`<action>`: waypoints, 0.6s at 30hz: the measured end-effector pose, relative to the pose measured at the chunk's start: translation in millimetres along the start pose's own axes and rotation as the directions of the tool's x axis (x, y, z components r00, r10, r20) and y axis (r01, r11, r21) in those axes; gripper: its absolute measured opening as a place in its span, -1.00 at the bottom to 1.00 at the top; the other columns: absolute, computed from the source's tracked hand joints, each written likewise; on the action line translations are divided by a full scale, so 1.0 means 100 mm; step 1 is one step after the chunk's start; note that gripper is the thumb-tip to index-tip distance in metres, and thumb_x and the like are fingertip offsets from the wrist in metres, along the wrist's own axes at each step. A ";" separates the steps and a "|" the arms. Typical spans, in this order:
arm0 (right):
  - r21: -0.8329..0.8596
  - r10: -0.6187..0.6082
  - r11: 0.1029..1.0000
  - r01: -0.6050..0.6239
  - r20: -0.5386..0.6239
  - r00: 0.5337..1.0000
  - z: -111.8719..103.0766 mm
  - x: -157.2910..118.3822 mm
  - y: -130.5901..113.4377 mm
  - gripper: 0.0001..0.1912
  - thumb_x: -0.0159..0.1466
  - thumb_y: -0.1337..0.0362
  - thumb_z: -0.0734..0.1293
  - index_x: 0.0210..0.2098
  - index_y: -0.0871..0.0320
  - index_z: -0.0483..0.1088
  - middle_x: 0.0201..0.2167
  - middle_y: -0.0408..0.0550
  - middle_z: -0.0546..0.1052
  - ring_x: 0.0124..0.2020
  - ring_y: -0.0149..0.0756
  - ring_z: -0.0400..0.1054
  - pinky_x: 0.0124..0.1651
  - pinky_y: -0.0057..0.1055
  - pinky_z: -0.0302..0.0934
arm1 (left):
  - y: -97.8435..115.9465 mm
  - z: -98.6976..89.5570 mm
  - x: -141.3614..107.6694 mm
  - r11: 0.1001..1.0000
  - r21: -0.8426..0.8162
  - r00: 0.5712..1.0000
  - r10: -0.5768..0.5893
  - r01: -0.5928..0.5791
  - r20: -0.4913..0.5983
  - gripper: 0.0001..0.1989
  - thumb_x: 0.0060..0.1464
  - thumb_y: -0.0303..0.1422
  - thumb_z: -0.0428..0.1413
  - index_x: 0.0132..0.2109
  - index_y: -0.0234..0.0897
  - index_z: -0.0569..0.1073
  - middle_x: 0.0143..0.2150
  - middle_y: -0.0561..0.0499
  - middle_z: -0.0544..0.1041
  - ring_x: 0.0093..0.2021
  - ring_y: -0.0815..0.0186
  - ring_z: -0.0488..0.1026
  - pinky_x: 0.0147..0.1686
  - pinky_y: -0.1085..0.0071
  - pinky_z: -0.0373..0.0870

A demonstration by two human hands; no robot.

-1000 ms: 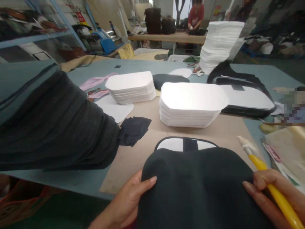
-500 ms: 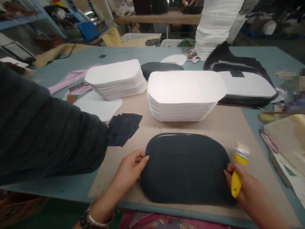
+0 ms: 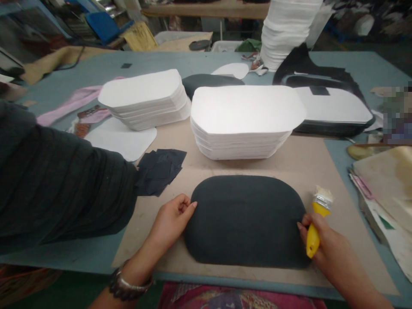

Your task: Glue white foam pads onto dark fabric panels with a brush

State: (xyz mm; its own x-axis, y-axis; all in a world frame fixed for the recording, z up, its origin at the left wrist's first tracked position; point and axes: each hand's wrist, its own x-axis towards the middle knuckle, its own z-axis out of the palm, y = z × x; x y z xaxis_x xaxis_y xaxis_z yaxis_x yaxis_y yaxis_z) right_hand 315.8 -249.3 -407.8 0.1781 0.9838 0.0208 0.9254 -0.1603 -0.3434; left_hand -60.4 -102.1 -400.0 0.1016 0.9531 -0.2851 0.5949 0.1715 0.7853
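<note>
A dark grey-green oval panel with rounded ends (image 3: 246,221) lies on a tan board (image 3: 138,240) near the table's front edge. My left hand (image 3: 175,214) pinches its left edge between thumb and fingers. At the right edge of the panel, the fingertips of my right hand (image 3: 322,234) touch it. That same hand is wrapped round a yellow-handled paintbrush (image 3: 312,238), whose pale, caked bristles point up and away from me. Beyond the panel stands a thick stack of white rounded sheets (image 3: 247,111). Small dark fabric squares (image 3: 161,169) lie in a loose heap to the left.
Dark stacked panels (image 3: 48,184) rise tall at my left. A second white stack (image 3: 144,92) stands behind the squares. Farther back are a tall white pile (image 3: 286,34) and a white sheet on dark pieces (image 3: 337,105). Papers (image 3: 386,180) lie at the right edge.
The camera view has shifted a little, so most things sit higher and more to the left. The panel's glossy far edge no longer shines. Both hands stay at its ends, the brush still in the right.
</note>
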 end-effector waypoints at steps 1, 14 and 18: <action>-0.046 0.005 0.999 -0.006 -0.008 1.000 -0.01 0.00 0.01 -0.72 0.44 -0.05 0.12 -0.16 0.00 0.22 -0.49 -0.13 0.48 -0.53 -0.13 0.46 -0.48 -0.33 0.16 | -0.01 -0.01 0.00 1.000 0.020 1.000 0.007 -0.007 -0.005 -0.64 0.10 -0.01 0.12 -0.40 -0.21 0.36 -0.58 0.14 0.35 -0.61 0.37 0.29 -0.60 0.49 0.16; 0.588 0.281 0.785 -0.195 -0.057 0.958 -0.06 -0.01 -0.13 -0.61 0.29 -0.13 0.33 -0.23 0.01 0.18 0.16 0.11 0.49 0.19 0.00 0.41 0.23 0.10 0.30 | 0.15 -0.02 -0.55 0.722 -0.663 0.970 -0.243 0.196 0.023 -0.21 -0.02 0.08 0.30 0.22 -0.32 0.39 0.33 -0.29 0.39 0.34 -0.04 0.32 0.37 0.00 0.21; 0.631 0.279 0.756 -0.173 -0.071 0.958 -0.02 0.00 -0.15 -0.62 0.29 -0.10 0.36 -0.22 0.01 0.18 0.17 0.13 0.47 0.22 0.02 0.38 0.27 0.15 0.24 | 0.10 -0.02 -0.56 0.697 -0.696 0.980 -0.195 0.172 0.047 -0.29 0.11 0.06 0.21 0.25 -0.30 0.38 0.37 -0.26 0.34 0.38 -0.02 0.26 0.41 -0.05 0.09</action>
State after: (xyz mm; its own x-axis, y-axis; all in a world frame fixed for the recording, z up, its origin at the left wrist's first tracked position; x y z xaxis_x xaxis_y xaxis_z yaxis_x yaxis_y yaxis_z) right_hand 302.7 -247.1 -400.5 0.4521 0.8919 -0.0091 0.4577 -0.2408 -0.8559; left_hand -61.3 -153.2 -375.0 0.0210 0.8885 -0.4584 -0.1233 0.4573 0.8807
